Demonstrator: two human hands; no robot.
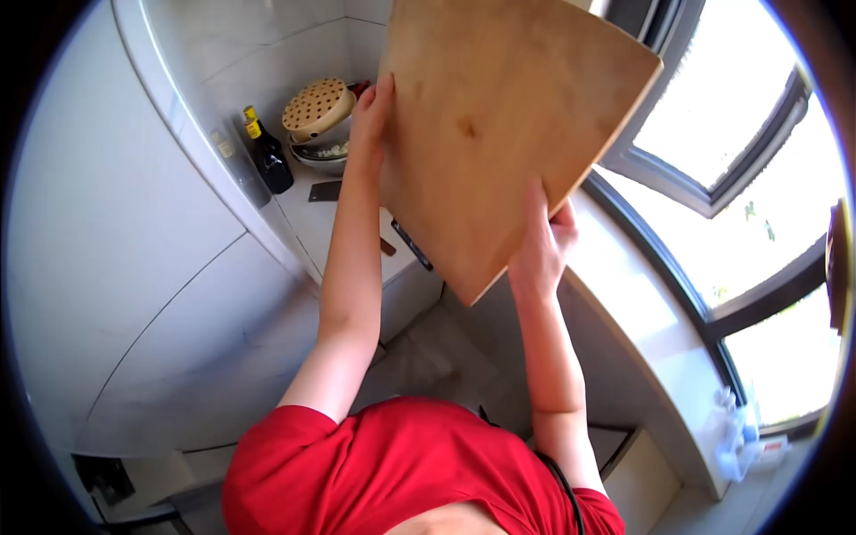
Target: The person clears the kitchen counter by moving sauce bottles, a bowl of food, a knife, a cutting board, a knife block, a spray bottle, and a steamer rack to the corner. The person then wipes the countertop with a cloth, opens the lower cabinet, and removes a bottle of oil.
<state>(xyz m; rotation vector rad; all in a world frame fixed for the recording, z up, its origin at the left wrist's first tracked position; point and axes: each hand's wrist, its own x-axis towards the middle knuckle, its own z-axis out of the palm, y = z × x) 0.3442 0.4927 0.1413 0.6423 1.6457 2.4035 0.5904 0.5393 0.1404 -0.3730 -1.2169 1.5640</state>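
Note:
A large wooden cutting board (481, 134) is held up and tilted in front of me, above the counter. My left hand (370, 114) grips its left edge, with some of the fingers hidden behind it. On the lower right edge, my right hand (542, 241) is closed, its thumb lying on the near face. Below the board, a dark flat blade (325, 191) lies on the counter, partly covered by my left forearm. A brown handle (388, 247) shows on the other side of that arm; I cannot tell whether the two belong together.
A dark bottle with a yellow cap (270, 159) stands by the left wall. Beside it, a beige perforated steamer or basket (317, 109) rests on stacked bowls (319, 159). An open window sash (713, 192) juts in at right above the white sill (624, 299), near a plastic bag (736, 439).

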